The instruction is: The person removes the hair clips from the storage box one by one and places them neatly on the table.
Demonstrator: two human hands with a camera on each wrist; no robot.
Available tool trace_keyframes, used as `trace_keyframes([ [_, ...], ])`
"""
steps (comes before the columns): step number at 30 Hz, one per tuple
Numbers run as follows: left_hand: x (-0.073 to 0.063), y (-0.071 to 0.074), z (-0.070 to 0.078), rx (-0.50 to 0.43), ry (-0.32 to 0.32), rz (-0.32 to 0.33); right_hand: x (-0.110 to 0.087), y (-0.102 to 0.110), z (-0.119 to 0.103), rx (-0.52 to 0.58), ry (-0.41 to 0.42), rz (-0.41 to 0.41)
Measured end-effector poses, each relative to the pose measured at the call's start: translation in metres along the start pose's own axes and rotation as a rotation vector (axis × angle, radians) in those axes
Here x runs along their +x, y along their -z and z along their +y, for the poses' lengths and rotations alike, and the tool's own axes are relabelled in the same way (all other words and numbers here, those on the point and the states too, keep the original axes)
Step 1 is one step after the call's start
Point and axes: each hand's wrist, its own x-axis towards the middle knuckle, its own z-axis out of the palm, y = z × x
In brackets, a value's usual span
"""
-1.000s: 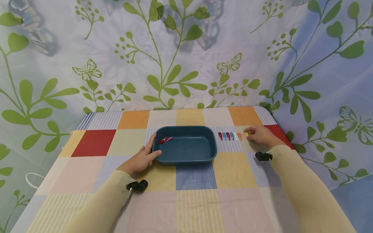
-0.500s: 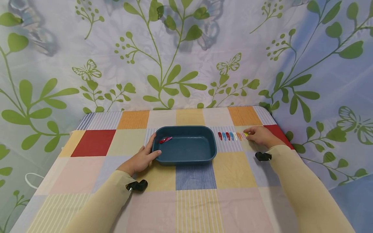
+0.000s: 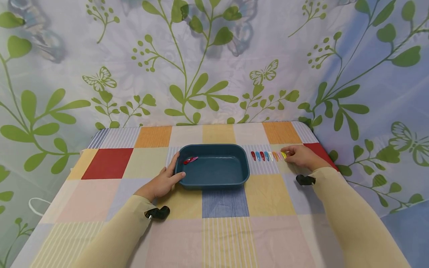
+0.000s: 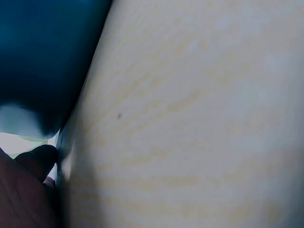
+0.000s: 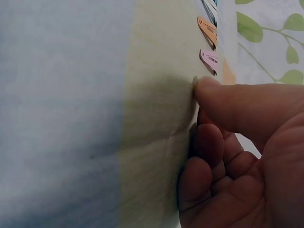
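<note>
In the head view, the left hand (image 3: 163, 182) rests on the left end of a dark blue plastic basin (image 3: 214, 185), fingers along the outer rim and thumb reaching over the front corner. Inside the basin lie a red hair clip (image 3: 188, 161) and a pink one (image 3: 194, 159). To the right, the right hand (image 3: 302, 157) pinches a yellow snap hair clip (image 3: 283, 154) down at the cloth, mostly covered by the fingertips. It stands at the right end of a row of several clips. Closest in the right wrist view are a pink clip (image 5: 209, 58) and an orange clip (image 5: 207, 29).
The row's far end, next to the basin, starts with a red clip (image 3: 253, 156). A patchwork tablecloth (image 3: 226, 242) covers the table. Behind it and on the right hang leaf-printed curtains (image 3: 214, 74). A white cord loop (image 3: 36, 206) shows past the left table edge.
The right hand has shifted very slightly to the right with the yellow clip, more of which now shows. The left hand and the basin stay as they were.
</note>
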Motion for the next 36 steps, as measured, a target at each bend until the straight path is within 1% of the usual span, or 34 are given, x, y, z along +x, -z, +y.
trace_keyframes([
  [9, 0.0011, 0.0000, -0.0011, 0.003, 0.002, -0.004, 0.0017, -0.0027, 0.0013, -0.012, 0.026, 0.015],
  [19, 0.0016, 0.0004, -0.0006, 0.011, -0.029, -0.005, 0.0007, -0.0034, 0.0026, -0.017, 0.041, 0.030],
  [24, 0.0005, 0.0008, 0.0001, 0.011, -0.020, -0.006, -0.0006, -0.0030, 0.0019, 0.002, 0.040, 0.033],
  [30, 0.0006, 0.0010, 0.0004, 0.013, -0.024, -0.004, -0.0014, -0.0033, 0.0018, 0.027, 0.048, 0.040],
  [36, 0.0004, 0.0012, 0.0011, 0.003, -0.007, -0.009, -0.0031, -0.0039, 0.0009, 0.036, 0.061, 0.037],
])
